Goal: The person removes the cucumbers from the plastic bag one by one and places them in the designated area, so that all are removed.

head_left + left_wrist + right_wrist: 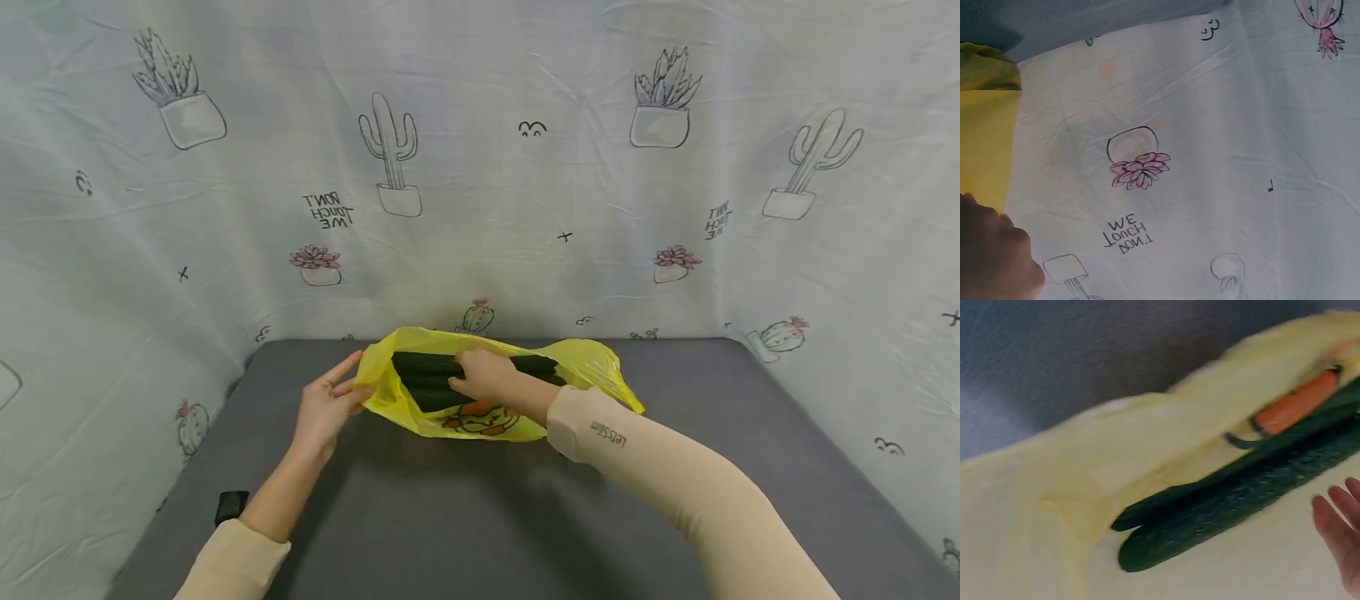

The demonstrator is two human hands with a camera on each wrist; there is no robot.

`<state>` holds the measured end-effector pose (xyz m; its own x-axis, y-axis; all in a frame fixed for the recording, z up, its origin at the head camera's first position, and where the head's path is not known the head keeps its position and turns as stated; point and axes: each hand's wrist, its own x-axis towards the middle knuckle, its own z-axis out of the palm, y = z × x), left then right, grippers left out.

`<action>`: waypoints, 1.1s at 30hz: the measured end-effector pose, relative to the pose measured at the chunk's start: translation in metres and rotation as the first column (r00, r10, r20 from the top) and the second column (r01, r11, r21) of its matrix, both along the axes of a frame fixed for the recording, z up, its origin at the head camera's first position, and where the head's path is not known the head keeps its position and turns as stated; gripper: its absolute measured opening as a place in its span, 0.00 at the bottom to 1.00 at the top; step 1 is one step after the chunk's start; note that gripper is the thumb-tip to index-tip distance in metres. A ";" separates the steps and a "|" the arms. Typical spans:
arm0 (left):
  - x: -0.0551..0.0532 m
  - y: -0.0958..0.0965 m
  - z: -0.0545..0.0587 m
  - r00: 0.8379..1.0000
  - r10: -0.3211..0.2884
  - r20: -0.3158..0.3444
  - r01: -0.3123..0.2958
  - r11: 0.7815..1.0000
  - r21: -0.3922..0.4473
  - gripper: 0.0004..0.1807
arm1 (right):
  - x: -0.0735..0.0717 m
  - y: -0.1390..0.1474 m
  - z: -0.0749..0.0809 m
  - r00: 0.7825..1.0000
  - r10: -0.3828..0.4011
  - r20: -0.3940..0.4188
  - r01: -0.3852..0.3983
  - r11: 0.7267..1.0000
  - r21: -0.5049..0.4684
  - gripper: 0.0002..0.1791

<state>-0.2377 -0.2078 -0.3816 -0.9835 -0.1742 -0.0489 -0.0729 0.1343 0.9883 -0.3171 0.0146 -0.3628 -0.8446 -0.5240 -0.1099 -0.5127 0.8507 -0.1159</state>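
Head view: left hand [328, 410] pinches the yellow bag's [592, 362] edge at nine o'clock; right hand [486, 373], forearm slanting in from four o'clock, lies over the cucumbers [431, 383] inside. Step, judged: handling cucumbers within the bag; next move calls for a held-open mouth. Left wrist view: hand at eight o'clock, grip unclear. Right wrist view: right hand at four o'clock, fingers loosely extended, gripping nothing, just beside the cucumbers.

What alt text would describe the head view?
A right hand reaches into an open yellow bag of dark green cucumbers while the left hand holds the bag's edge. The bag lies on a gray table before a cactus-print backdrop.
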 end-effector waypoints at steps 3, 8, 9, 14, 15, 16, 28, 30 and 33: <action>0.000 0.000 0.000 1.000 0.002 0.002 -0.002 1.000 -0.001 0.32 | -0.005 0.002 -0.004 0.998 0.022 -0.061 -0.017 0.997 0.076 0.23; 0.000 0.000 -0.001 1.000 0.008 0.016 -0.008 1.000 0.020 0.32 | -0.017 0.004 -0.009 0.996 0.013 -0.086 -0.001 0.990 0.142 0.25; 0.000 0.000 -0.001 1.000 0.008 0.020 -0.008 1.000 0.025 0.32 | -0.020 0.004 -0.010 0.996 0.008 -0.084 0.004 0.990 0.139 0.25; 0.000 0.001 -0.002 1.000 0.011 0.022 -0.012 0.999 0.034 0.30 | -0.030 0.004 -0.016 0.996 -0.003 -0.089 0.015 0.991 0.132 0.23; 0.000 0.001 -0.003 1.000 0.011 0.021 -0.011 0.999 0.039 0.30 | -0.032 0.004 -0.018 0.996 -0.006 -0.092 0.018 0.991 0.132 0.23; 0.000 0.001 -0.003 1.000 0.010 0.018 -0.010 0.999 0.044 0.30 | -0.034 0.004 -0.020 0.995 -0.009 -0.096 0.022 0.991 0.135 0.23; 0.001 0.003 -0.007 1.000 0.009 0.027 -0.011 0.997 0.072 0.30 | -0.051 -0.001 -0.029 0.993 -0.110 -0.029 0.112 0.991 0.073 0.26; 0.001 0.003 -0.008 1.000 0.008 0.030 -0.011 0.997 0.082 0.30 | -0.055 -0.001 -0.031 0.992 -0.126 -0.013 0.127 0.990 0.055 0.27; 0.000 0.003 -0.008 0.999 0.008 0.038 -0.011 0.996 0.092 0.30 | -0.059 0.000 -0.035 0.992 -0.125 0.013 0.125 0.991 0.041 0.28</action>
<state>-0.2377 -0.2049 -0.3901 -0.9790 -0.1768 -0.1016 -0.1106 0.0419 0.9930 -0.3765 0.0141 -0.3973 -0.9013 -0.4091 -0.1422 -0.4003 0.9122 -0.0870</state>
